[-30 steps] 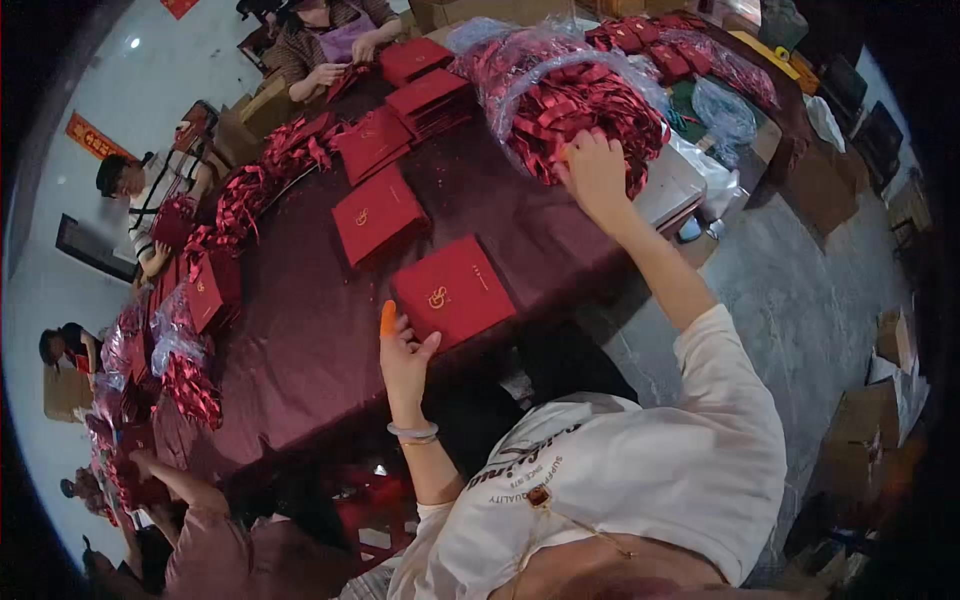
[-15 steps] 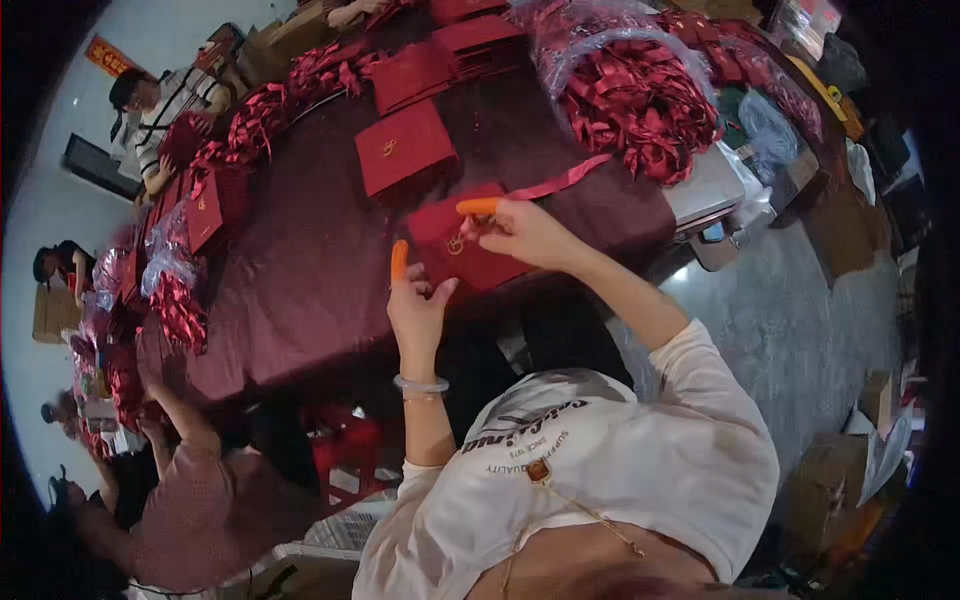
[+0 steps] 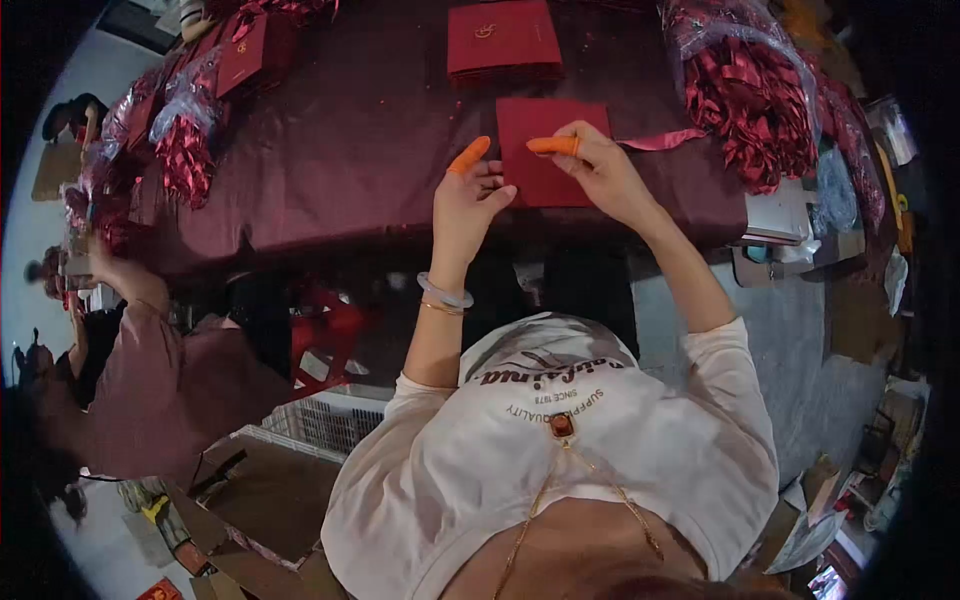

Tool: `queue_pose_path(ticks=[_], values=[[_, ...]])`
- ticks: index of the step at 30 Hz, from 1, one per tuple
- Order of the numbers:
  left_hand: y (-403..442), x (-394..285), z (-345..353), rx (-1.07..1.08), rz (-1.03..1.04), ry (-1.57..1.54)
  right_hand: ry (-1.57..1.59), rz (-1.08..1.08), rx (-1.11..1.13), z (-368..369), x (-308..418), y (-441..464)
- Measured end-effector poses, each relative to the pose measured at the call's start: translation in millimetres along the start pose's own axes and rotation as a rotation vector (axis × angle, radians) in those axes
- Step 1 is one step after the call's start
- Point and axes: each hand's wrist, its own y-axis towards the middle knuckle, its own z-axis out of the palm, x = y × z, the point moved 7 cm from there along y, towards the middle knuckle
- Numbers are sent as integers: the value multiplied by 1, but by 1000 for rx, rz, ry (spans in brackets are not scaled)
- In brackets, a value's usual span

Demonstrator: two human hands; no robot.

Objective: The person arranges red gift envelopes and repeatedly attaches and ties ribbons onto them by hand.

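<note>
- A long table draped in dark maroon cloth [image 3: 340, 170] spans the view in front of the person.
- A bulky bundle of glossy red ribbons in clear plastic [image 3: 750, 110] lies on the table to the right.
- A stack of flat red folders with a gold emblem [image 3: 505, 42] sits beyond the hands.
- A flat, square, plain red folder [image 3: 543, 184] lies near the table's front edge, between the two hands.
- The right hand [image 3: 608, 178] is over the folder, fingers bent; whether they pinch anything I cannot tell.
- The left hand [image 3: 465, 205] is at the folder's left edge, one finger raised, thumb by the edge; any pinch is unclear.
- A narrow, shiny red ribbon strip [image 3: 665, 140] lies right of the folder.
- Orange rubbery finger covers [image 3: 553, 146] sit on one finger of each hand.
</note>
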Motion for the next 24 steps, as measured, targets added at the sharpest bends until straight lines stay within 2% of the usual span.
queue_pose_path(ticks=[2,4,10,12,20,24], values=[[-2,-4,2,-15,-2,16,-84,47,25,9,-3,-1],[-2,-3,3,-30,-2,28,69,225,6,14,-14,-2],[-4,-5,7,32,43,-69,-47,59,72,16,-4,1],[-6,-8,8,13,69,-4,-57,70,78,17,-2,1],[-9,0,8,-1,55,-66,-126,83,87,20,-2,-3],[-11,-5,10,-35,51,41,-175,58,0,23,-5,-9]])
